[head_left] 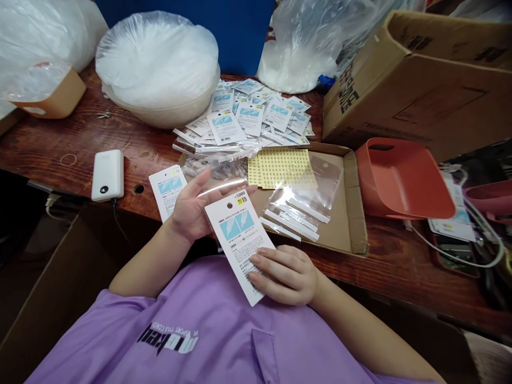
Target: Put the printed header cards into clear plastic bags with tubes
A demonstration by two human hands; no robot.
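My right hand [286, 274] pinches the lower edge of a white product card [239, 234] printed with a blue picture and a yellow price sticker. My left hand [194, 205] is palm-up behind the card's upper left corner, fingers stretched and touching it. A second white card [166, 189] lies on the table edge just left of my left hand. Both hands hover over my purple shirt, in front of a flat cardboard tray [352, 234].
The tray holds clear plastic sleeves [298, 210] and a yellow sticker sheet [284, 168]. A heap of packaged cards [248, 120] lies behind it. Also here: a bagged white bowl [160, 69], a white power bank [107, 174], a red scoop bin [400, 178], and a large cardboard box [420, 85].
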